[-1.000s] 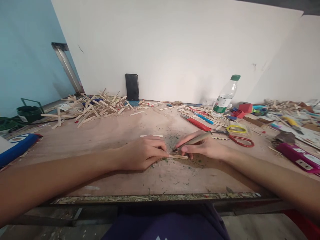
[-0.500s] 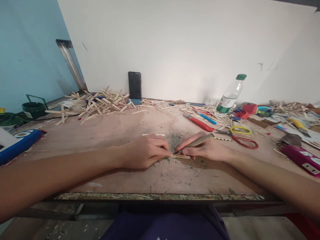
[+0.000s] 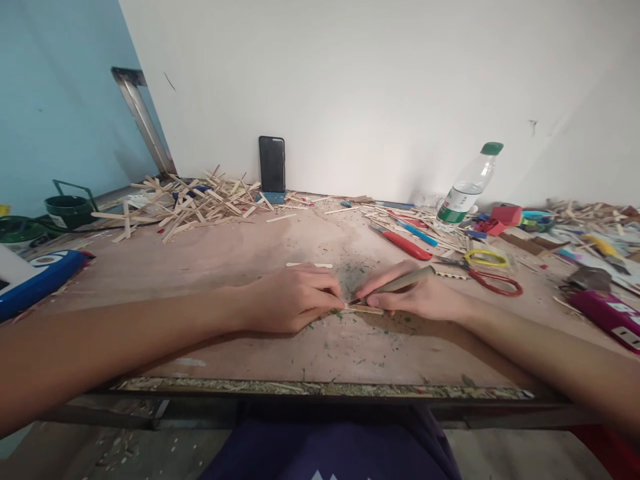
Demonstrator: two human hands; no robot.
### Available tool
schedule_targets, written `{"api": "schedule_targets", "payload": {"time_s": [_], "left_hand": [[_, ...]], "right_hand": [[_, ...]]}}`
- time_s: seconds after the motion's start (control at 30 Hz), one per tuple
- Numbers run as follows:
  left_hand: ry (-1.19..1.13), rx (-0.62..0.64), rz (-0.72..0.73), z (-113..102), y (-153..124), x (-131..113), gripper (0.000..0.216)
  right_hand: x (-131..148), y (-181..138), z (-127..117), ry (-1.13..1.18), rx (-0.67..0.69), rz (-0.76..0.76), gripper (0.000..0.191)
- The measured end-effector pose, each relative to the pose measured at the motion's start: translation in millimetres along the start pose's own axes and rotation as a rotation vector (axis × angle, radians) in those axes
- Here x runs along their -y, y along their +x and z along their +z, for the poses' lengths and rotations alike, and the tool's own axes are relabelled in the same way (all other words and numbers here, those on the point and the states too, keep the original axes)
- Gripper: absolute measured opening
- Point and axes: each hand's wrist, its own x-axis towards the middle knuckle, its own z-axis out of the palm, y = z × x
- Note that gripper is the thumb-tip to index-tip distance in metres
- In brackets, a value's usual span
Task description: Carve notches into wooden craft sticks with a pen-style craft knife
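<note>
My left hand [image 3: 305, 299] lies on the table with its fingers pinched on the left end of a small wooden craft stick [image 3: 369, 310]. My right hand [image 3: 425, 298] is closed around a craft knife [image 3: 403, 281] with a grey-brown handle, held like a pen. Its thin dark tip meets the stick close to my left fingertips; the exact contact is too small to make out. Another craft stick [image 3: 310, 265] lies just beyond my left hand. Green crumbs are scattered around both hands.
A heap of wooden sticks [image 3: 210, 200] and an upright phone [image 3: 273, 165] stand at the back. To the right are a red utility knife [image 3: 407, 246], scissors [image 3: 493, 283], a tilted plastic bottle [image 3: 463, 197] and a magenta object [image 3: 603, 313]. A blue-and-white object [image 3: 43, 280] is at left.
The camera view has shifted slightly. Both hands keep nearly the same pose on the stick, with the knife tip still close to the left fingertips.
</note>
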Motion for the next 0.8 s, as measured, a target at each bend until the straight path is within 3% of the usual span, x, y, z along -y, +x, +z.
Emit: {"api": "schedule_targets", "payload": {"time_s": [0.33, 0.8], "left_hand": [[0.032, -0.005, 0.018, -1.1, 1.8, -1.3, 0.029], [0.132, 0.006, 0.042, -0.1, 2.7, -3.0, 0.029]], "right_hand": [[1.9, 1.3, 11.7, -0.052, -0.092, -0.025, 0.018], [1.5, 4.3, 13.4, -0.057, -0.082, -0.087, 0.014]]}}
